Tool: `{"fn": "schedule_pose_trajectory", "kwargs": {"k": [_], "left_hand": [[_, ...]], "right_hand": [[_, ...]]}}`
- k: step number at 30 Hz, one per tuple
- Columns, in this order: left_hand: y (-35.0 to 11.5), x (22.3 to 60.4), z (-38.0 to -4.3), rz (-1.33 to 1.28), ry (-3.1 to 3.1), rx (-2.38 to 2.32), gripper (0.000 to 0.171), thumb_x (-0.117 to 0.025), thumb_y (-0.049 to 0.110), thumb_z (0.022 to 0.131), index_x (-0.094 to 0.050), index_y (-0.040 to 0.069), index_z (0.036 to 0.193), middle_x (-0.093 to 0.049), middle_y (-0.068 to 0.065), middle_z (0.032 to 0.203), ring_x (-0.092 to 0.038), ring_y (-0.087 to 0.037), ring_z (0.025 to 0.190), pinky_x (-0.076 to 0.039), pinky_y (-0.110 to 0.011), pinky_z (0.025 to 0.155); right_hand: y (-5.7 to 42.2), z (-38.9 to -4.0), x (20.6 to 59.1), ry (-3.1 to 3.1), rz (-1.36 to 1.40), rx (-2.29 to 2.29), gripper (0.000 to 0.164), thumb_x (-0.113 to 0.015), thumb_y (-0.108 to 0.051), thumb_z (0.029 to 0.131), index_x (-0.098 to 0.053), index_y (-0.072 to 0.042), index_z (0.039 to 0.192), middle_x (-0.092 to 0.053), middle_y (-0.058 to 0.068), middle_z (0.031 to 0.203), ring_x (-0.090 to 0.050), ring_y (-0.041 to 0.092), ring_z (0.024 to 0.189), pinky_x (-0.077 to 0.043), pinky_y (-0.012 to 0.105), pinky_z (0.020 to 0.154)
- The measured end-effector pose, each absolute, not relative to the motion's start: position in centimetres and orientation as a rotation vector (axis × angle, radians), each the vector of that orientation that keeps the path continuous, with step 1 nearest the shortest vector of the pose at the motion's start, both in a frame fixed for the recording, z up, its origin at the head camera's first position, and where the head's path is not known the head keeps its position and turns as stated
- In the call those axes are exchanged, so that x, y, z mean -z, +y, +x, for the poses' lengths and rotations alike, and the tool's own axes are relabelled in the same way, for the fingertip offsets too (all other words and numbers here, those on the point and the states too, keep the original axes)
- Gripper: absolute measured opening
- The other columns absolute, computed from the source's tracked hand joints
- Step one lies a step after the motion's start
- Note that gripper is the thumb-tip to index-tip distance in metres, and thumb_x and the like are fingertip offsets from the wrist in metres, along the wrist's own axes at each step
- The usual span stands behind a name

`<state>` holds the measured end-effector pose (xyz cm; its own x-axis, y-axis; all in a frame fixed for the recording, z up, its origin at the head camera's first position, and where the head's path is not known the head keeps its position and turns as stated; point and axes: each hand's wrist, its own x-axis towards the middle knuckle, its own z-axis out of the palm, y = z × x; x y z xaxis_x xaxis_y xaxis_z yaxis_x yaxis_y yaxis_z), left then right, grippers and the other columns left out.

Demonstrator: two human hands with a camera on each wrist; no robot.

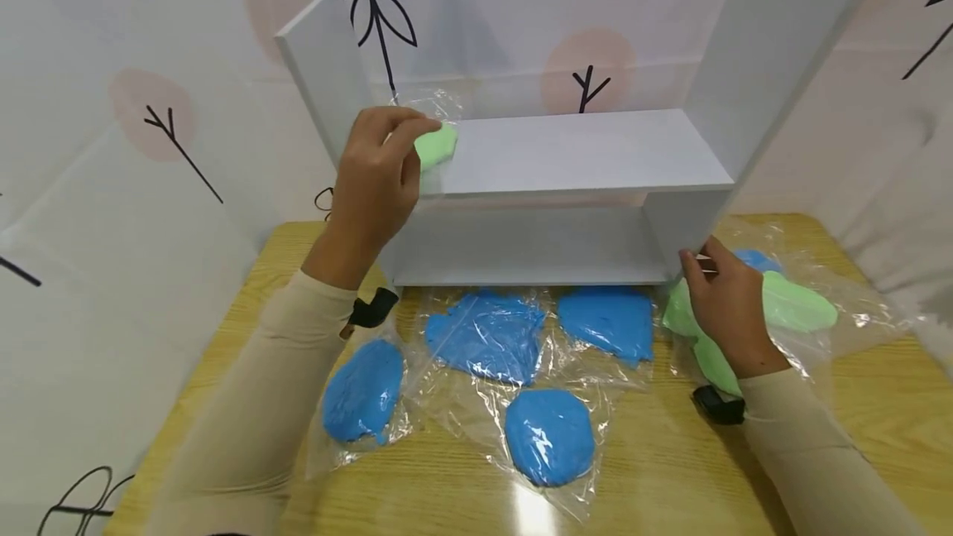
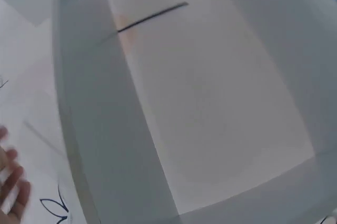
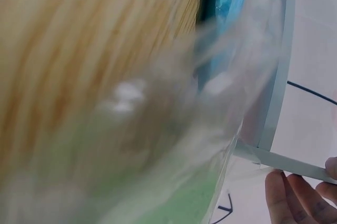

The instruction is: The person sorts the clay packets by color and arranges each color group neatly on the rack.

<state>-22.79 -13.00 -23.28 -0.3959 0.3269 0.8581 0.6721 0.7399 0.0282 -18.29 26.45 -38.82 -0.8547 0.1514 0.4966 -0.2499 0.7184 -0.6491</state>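
My left hand (image 1: 378,176) is raised at the left of a white shelf unit (image 1: 581,151), over a bag of light green putty-like stuff (image 1: 437,145) on the upper board. Its fingers are loosely bent beside the bag; in the left wrist view the blurred fingers (image 2: 13,195) show nothing between them. At the unit's lower right, my right hand (image 1: 725,304) pinches the front edge of the side panel. The right wrist view shows fingertips (image 3: 300,197) below that edge and the thumb above. Bags of light green stuff (image 1: 800,303) lie around the right hand.
Clear bags of flattened blue stuff (image 1: 487,336), several in all, lie on the wooden table (image 1: 640,470) before the unit. Another blue one (image 1: 758,260) is partly covered at the right. A patterned white cloth (image 1: 506,31) hangs behind.
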Motion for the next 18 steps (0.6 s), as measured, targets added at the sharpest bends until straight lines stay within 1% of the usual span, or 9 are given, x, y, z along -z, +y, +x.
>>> {"fn": "schedule_pose_trajectory", "kwargs": {"k": [1,3,6,8,10,12,14,18], "left_hand": [[-13.1,23.7,-22.3,-0.808,-1.918,0.499,0.031,-0.047,-0.010,0.095,-0.072,0.001,0.110,-0.068,-0.018,0.108,-0.060,-0.034,0.107,-0.054,-0.040,0.093],[-13.2,24.7,-21.5,-0.866,-1.759,0.567,0.032,-0.046,-0.010,0.093,-0.073,0.001,0.107,-0.068,-0.018,0.103,-0.059,-0.036,0.101,-0.051,-0.042,0.088],[-13.1,26.4,-20.5,-0.815,-1.570,0.688,0.031,-0.047,-0.009,0.090,-0.073,0.001,0.103,-0.066,-0.018,0.099,-0.056,-0.035,0.095,-0.047,-0.044,0.082],[-13.1,27.4,-20.0,-0.737,-1.480,0.767,0.029,-0.048,-0.008,0.087,-0.071,0.001,0.102,-0.064,-0.019,0.099,-0.055,-0.036,0.095,-0.044,-0.043,0.083],[-13.2,28.3,-19.8,-0.649,-1.424,0.823,0.027,-0.048,-0.004,0.085,-0.068,-0.001,0.104,-0.060,-0.020,0.104,-0.053,-0.035,0.100,-0.043,-0.042,0.087],[-13.4,29.1,-19.7,-0.569,-1.391,0.870,0.029,-0.048,0.001,0.083,-0.062,-0.004,0.108,-0.057,-0.021,0.110,-0.051,-0.034,0.108,-0.041,-0.042,0.095],[-13.8,29.9,-19.6,-0.498,-1.384,0.914,0.034,-0.048,0.006,0.082,-0.055,-0.008,0.112,-0.054,-0.022,0.117,-0.049,-0.034,0.115,-0.039,-0.043,0.101],[-14.5,31.4,-19.2,-0.392,-1.422,1.020,0.046,-0.049,0.008,0.079,-0.045,-0.013,0.120,-0.048,-0.024,0.128,-0.044,-0.032,0.125,-0.033,-0.041,0.105]], "right_hand": [[26.4,-18.3,38.8,-2.389,0.080,-1.012,0.028,-0.057,-0.013,0.101,-0.064,0.006,0.120,-0.068,0.031,0.113,-0.068,0.052,0.092,-0.030,-0.006,0.069],[26.4,-18.4,38.9,-2.384,0.090,-1.011,0.027,-0.057,-0.013,0.101,-0.064,0.006,0.119,-0.068,0.032,0.113,-0.068,0.053,0.092,-0.029,-0.007,0.069],[26.6,-18.5,38.8,-2.378,0.099,-1.009,0.027,-0.057,-0.012,0.101,-0.064,0.006,0.119,-0.068,0.033,0.113,-0.068,0.054,0.092,-0.029,-0.007,0.069],[26.7,-18.6,38.8,-2.376,0.103,-1.016,0.027,-0.057,-0.012,0.101,-0.064,0.006,0.121,-0.067,0.033,0.113,-0.067,0.054,0.092,-0.030,-0.007,0.069],[26.6,-18.6,38.8,-2.376,0.101,-1.019,0.028,-0.057,-0.012,0.101,-0.064,0.005,0.122,-0.067,0.033,0.113,-0.068,0.054,0.092,-0.030,-0.007,0.069],[26.6,-18.5,38.9,-2.376,0.099,-1.014,0.028,-0.057,-0.012,0.101,-0.064,0.005,0.122,-0.068,0.033,0.112,-0.068,0.053,0.091,-0.029,-0.007,0.069],[26.6,-18.5,39.0,-2.378,0.096,-1.010,0.028,-0.057,-0.011,0.101,-0.064,0.006,0.122,-0.067,0.033,0.112,-0.068,0.053,0.091,-0.029,-0.007,0.069],[26.6,-18.5,38.9,-2.385,0.091,-0.996,0.028,-0.057,-0.011,0.101,-0.064,0.007,0.122,-0.067,0.034,0.112,-0.068,0.054,0.091,-0.028,-0.007,0.069]]}}
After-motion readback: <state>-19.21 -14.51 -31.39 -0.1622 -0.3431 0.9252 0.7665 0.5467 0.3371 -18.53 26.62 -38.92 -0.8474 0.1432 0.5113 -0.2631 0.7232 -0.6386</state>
